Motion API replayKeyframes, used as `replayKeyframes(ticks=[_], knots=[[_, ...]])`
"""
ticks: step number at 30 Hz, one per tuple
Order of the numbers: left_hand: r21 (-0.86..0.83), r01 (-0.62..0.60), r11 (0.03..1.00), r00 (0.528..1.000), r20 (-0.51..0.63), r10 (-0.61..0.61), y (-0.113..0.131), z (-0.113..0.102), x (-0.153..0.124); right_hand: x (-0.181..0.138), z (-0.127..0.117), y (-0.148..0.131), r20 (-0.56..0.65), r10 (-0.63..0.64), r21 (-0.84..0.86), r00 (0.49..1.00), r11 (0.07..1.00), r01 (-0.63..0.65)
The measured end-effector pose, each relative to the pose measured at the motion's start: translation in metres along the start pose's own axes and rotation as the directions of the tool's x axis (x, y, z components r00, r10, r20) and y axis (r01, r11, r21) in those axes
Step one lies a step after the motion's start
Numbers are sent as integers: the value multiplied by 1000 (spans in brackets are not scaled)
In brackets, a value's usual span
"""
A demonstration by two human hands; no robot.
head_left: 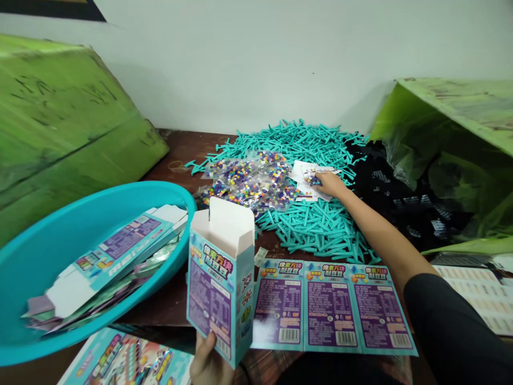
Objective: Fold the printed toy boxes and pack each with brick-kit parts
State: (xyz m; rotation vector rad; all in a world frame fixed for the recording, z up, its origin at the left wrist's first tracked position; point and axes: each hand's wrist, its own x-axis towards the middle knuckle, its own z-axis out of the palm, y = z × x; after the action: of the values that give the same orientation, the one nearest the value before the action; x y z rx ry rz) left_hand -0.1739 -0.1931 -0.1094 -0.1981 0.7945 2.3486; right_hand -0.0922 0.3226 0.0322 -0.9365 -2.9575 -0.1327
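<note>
My left hand (pixel 209 359) grips the lower end of an upright teal-and-purple cardboard box (pixel 210 297), thumb across its printed front. The box's top flaps stand up and its mouth is open. My right hand (pixel 331 184) reaches to the middle of the table, its fingers closed on a small clear bag of coloured beads (pixel 311 178). Under that bag lie white paper sheets (pixel 298 171). Left of the right hand is a heap of clear bags of coloured beads (pixel 250 179). Small teal plastic hammers (pixel 320 230) are piled around and behind it.
A blue tub (pixel 176 187) of flat folded boxes (pixel 136 240) stands at left. Three closed boxes (pixel 332 305) lie side by side in front. Green cartons (pixel 60 128) flank the table; the right carton (pixel 465 112) opens over black pieces (pixel 420 208). Another printed box (pixel 132 361) lies lower left.
</note>
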Motion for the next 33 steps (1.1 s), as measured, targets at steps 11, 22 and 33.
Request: replayKeyframes(ticks=[11,22,33], knots=[[18,-24,1000,999,-39,25,-1,11,-2,-12,7,-5,-68,-29,-57,997,998,25],[113,-40,993,990,-132,55,0,32,-7,-22,18,-7,-103,-5,-65,995,998,-2],[123,-28,992,996,-77,37,0,15,-4,-27,22,-9,-122,20,-19,992,1000,-23]])
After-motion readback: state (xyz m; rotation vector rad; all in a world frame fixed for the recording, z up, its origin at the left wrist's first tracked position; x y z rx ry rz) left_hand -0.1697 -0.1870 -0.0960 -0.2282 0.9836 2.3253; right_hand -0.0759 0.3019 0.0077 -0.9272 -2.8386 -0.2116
